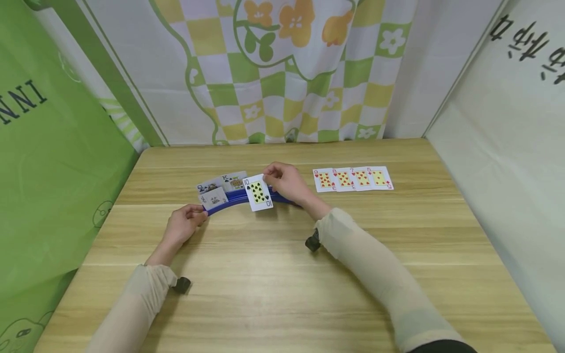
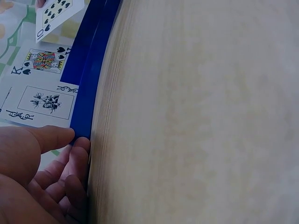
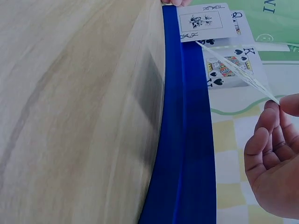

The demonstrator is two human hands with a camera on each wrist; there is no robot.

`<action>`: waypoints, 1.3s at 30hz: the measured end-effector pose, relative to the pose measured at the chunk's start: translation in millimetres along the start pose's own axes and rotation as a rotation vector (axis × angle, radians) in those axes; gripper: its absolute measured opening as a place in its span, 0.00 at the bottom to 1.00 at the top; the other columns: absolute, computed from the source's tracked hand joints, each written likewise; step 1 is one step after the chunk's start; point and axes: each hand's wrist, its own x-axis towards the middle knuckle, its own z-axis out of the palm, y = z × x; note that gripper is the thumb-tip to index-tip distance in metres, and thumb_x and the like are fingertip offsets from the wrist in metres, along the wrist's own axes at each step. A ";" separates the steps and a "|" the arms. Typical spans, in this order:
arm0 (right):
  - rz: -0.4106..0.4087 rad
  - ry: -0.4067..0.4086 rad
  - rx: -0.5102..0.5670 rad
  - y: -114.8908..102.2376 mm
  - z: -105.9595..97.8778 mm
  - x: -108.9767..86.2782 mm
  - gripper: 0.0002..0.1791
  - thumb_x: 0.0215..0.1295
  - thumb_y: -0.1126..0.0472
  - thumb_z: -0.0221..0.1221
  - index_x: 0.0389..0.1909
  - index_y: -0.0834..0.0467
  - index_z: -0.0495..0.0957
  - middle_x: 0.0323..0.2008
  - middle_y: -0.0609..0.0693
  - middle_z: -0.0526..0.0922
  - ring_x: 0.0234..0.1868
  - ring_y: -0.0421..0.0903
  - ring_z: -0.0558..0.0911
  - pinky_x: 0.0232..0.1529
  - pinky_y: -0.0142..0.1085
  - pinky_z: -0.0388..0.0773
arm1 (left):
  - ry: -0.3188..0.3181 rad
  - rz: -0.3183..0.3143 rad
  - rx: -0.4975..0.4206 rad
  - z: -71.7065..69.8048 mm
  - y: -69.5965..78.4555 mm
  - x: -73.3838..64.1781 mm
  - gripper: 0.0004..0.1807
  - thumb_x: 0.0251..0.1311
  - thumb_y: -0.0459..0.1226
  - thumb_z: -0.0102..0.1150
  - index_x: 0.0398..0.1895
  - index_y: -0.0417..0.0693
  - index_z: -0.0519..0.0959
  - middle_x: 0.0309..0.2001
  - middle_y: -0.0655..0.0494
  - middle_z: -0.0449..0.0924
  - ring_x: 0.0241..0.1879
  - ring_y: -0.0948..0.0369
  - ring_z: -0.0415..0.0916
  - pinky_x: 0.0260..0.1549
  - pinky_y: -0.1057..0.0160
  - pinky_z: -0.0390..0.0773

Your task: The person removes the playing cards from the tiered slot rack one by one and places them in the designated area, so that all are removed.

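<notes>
My left hand (image 1: 181, 226) pinches the left end of a curved blue card holder (image 1: 237, 197) between thumb and fingers. My right hand (image 1: 288, 184) holds the ten of spades (image 1: 258, 192) by its upper corner, in front of the holder's middle; the right wrist view shows this card almost edge-on. In the holder's front slot at the left end stands a joker (image 2: 46, 100). Behind it are a queen (image 3: 236, 23), partly covered, and the king of spades (image 3: 229, 69). The right hand and forearm hide part of the holder's right side in the head view.
To the right of the holder, an overlapping row of red playing cards (image 1: 353, 179) lies face up: nine, eight and seven of hearts, five of diamonds. The wooden table (image 1: 282, 274) meets a patterned curtain (image 1: 291, 98) at the back. Cloth walls stand on both sides.
</notes>
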 end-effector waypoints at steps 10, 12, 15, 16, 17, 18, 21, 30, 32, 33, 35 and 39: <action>0.025 0.019 0.011 5.1 -13.0 -4.3 0.08 0.71 0.58 0.58 0.45 0.56 0.80 0.35 0.53 0.83 0.34 0.56 0.83 0.34 0.37 0.80 | -0.005 -0.002 0.008 -1.3 0.9 -0.4 0.21 0.68 0.44 0.59 0.58 0.40 0.76 0.41 0.46 0.85 0.30 0.65 0.78 0.26 0.68 0.76; 0.029 0.022 0.022 5.2 -16.5 -6.0 0.08 0.71 0.57 0.58 0.45 0.56 0.80 0.35 0.53 0.83 0.34 0.56 0.83 0.36 0.41 0.81 | -0.004 -0.004 0.003 -1.0 1.4 -0.5 0.21 0.68 0.44 0.59 0.58 0.40 0.76 0.42 0.45 0.85 0.30 0.65 0.78 0.26 0.68 0.76; 0.040 0.030 0.024 6.8 -21.1 -8.1 0.08 0.71 0.57 0.58 0.44 0.55 0.80 0.34 0.52 0.83 0.32 0.52 0.82 0.36 0.42 0.82 | -0.005 -0.005 0.000 -0.8 2.2 -0.7 0.22 0.68 0.44 0.59 0.58 0.39 0.76 0.43 0.44 0.86 0.31 0.65 0.78 0.26 0.68 0.76; 0.043 0.033 0.022 7.4 -22.7 -8.9 0.08 0.71 0.56 0.58 0.44 0.54 0.80 0.33 0.51 0.82 0.31 0.51 0.81 0.35 0.42 0.81 | -0.004 -0.008 -0.001 -0.8 2.4 -0.7 0.22 0.68 0.44 0.59 0.58 0.40 0.76 0.43 0.44 0.86 0.31 0.65 0.78 0.26 0.68 0.76; 0.049 0.035 0.019 8.0 -24.3 -9.8 0.08 0.71 0.56 0.58 0.44 0.54 0.80 0.33 0.51 0.82 0.31 0.49 0.81 0.35 0.41 0.81 | -0.006 -0.010 -0.001 -0.8 2.5 -0.7 0.22 0.68 0.44 0.59 0.58 0.40 0.76 0.43 0.44 0.85 0.31 0.65 0.78 0.26 0.68 0.76; 0.051 0.039 0.015 9.0 -25.8 -10.3 0.08 0.71 0.56 0.58 0.44 0.54 0.81 0.33 0.51 0.83 0.30 0.48 0.81 0.34 0.40 0.80 | -0.007 -0.010 0.002 -0.9 2.6 -0.7 0.22 0.68 0.44 0.59 0.58 0.40 0.76 0.43 0.44 0.85 0.31 0.65 0.78 0.26 0.68 0.76; 0.054 0.046 0.014 11.2 -30.6 -12.5 0.08 0.71 0.56 0.57 0.44 0.54 0.81 0.33 0.51 0.83 0.29 0.46 0.79 0.32 0.37 0.78 | -0.010 -0.007 0.009 -1.1 2.2 -0.5 0.21 0.69 0.44 0.59 0.59 0.40 0.76 0.43 0.45 0.85 0.31 0.65 0.78 0.27 0.68 0.77; 0.078 0.062 0.050 19.5 -45.1 -18.2 0.09 0.72 0.56 0.57 0.45 0.55 0.80 0.34 0.51 0.83 0.29 0.46 0.78 0.29 0.34 0.76 | -0.010 0.008 0.014 -1.1 0.0 0.2 0.21 0.69 0.43 0.59 0.58 0.40 0.76 0.41 0.47 0.85 0.31 0.65 0.78 0.26 0.68 0.76; 0.083 0.065 0.042 22.0 -48.2 -19.2 0.09 0.72 0.55 0.57 0.45 0.54 0.80 0.34 0.51 0.83 0.29 0.46 0.79 0.28 0.34 0.76 | -0.009 0.007 0.012 -1.2 0.0 0.1 0.21 0.69 0.43 0.59 0.58 0.40 0.76 0.40 0.47 0.85 0.30 0.65 0.78 0.26 0.68 0.76; 0.084 0.067 0.038 23.1 -49.8 -19.8 0.09 0.72 0.55 0.56 0.45 0.54 0.80 0.35 0.51 0.84 0.30 0.46 0.79 0.28 0.34 0.76 | -0.007 0.006 0.012 -1.2 0.1 0.0 0.21 0.68 0.43 0.59 0.58 0.40 0.76 0.40 0.47 0.85 0.30 0.64 0.78 0.26 0.68 0.76; 0.091 0.070 0.032 25.0 -53.0 -20.9 0.10 0.72 0.54 0.56 0.46 0.54 0.80 0.35 0.51 0.84 0.31 0.47 0.80 0.30 0.36 0.78 | -0.006 0.005 0.011 -1.2 0.6 -0.4 0.21 0.68 0.43 0.59 0.58 0.40 0.76 0.41 0.46 0.85 0.30 0.64 0.78 0.26 0.68 0.76; 0.098 0.079 0.031 26.1 -59.2 -23.9 0.10 0.72 0.54 0.56 0.46 0.54 0.80 0.36 0.52 0.84 0.33 0.51 0.81 0.37 0.45 0.81 | -0.007 0.004 0.012 -1.2 1.2 -0.9 0.21 0.68 0.44 0.59 0.58 0.40 0.76 0.41 0.46 0.85 0.30 0.64 0.78 0.26 0.68 0.76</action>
